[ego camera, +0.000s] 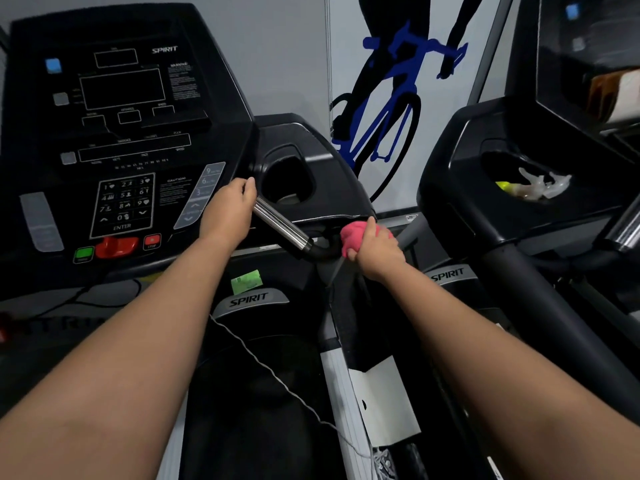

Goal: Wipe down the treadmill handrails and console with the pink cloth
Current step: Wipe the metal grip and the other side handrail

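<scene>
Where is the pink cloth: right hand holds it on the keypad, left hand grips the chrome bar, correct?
No. In the head view the right hand holds the pink cloth on the handrail bend, not the keypad; the left hand grips the chrome bar.

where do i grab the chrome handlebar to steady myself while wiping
Grip the bare chrome handlebar mid-length, coming from above: it is a slim round tube slanting down to the right, clear between the left hand at its top and the black elbow.
</scene>
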A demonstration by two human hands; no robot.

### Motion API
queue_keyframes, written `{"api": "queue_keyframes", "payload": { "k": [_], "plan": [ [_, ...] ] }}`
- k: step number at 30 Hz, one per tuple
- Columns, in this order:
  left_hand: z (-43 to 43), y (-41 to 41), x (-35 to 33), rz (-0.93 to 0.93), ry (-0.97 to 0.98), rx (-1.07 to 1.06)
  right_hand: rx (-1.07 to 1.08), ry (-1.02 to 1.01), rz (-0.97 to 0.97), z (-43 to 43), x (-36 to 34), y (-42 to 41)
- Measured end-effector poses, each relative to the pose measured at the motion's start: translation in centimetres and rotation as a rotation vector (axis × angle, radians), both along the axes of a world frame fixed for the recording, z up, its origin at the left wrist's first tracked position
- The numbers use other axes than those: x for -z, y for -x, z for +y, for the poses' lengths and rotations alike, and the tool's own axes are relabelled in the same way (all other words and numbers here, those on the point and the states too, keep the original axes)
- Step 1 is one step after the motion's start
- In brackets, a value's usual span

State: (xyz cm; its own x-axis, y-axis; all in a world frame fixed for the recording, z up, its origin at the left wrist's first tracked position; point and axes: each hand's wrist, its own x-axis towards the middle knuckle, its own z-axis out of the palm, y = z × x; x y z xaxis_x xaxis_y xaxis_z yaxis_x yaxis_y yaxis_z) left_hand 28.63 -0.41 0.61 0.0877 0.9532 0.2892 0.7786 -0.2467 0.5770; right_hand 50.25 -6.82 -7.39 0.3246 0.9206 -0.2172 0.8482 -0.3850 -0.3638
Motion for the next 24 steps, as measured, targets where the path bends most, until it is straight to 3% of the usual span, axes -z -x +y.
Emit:
{"api": "queue_keyframes", "payload": {
  "k": [8, 14, 18, 24],
  "plan": [
    [0.0, -0.1, 0.4, -0.112, -0.013, -0.033, -0.093, 0.023, -0.147, -5.2, 0.7, 0.6],
    [0.4, -0.4, 0.7, -0.205, -0.011, -0.063, 0.062, -0.014, 0.247, 0.7, -0.4, -1.9],
    [0.4, -0.3, 0.6, -0.283, 0.007, -0.048, -0.013, -0.108, 0.550, 2.0, 0.1, -3.7],
    [0.0, 0.4, -0.8, -0.224, 0.152, 0.040, 0.084, 0.024, 0.685, -2.0, 1.1, -5.0]
  ]
}}
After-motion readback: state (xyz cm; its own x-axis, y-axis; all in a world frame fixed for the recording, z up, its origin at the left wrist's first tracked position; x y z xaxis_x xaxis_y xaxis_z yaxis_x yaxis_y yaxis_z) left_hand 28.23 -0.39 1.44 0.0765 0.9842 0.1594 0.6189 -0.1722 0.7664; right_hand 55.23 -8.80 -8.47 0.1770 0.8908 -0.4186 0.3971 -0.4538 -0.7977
